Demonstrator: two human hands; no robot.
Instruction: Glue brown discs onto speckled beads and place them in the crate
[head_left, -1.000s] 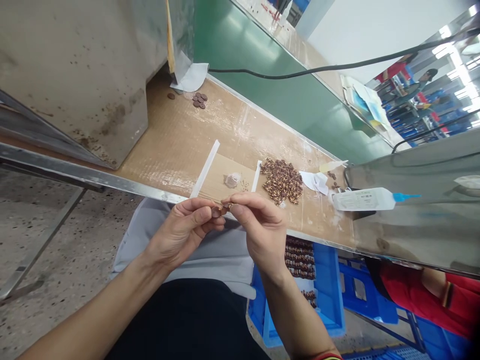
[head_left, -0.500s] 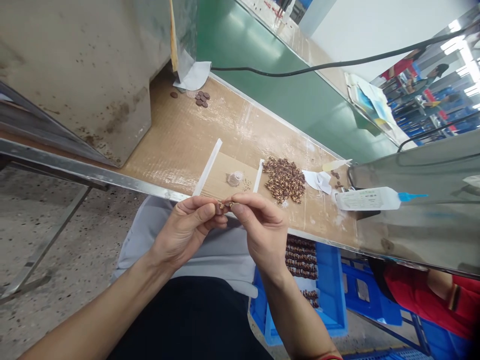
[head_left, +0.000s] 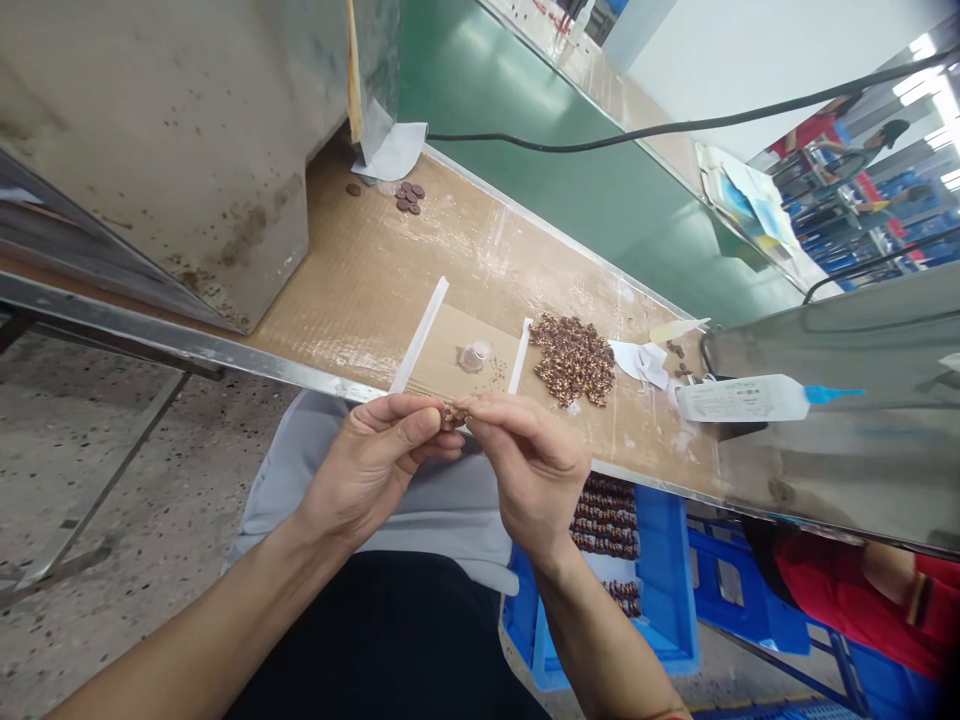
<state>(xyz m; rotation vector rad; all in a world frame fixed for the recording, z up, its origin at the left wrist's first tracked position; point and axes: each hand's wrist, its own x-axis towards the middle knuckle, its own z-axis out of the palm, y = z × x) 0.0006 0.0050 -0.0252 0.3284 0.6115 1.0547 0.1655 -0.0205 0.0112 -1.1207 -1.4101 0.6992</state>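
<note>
My left hand and my right hand meet in front of the bench edge, fingertips pinched together on a small brown and gold part. Just beyond them on the cardboard-covered bench lies a heap of several similar small brown parts. Between two white strips sits a small clear cap with a few tiny grains beside it.
A white tube with a blue tip lies at the right near a steel housing. Brown discs lie at the back by a metal box. Below the bench, a blue crate holds rows of parts. A person in red sits at right.
Both hands have kept the pinch on the small part, with only slight finger movement. The view has shifted a little to the left and down.
</note>
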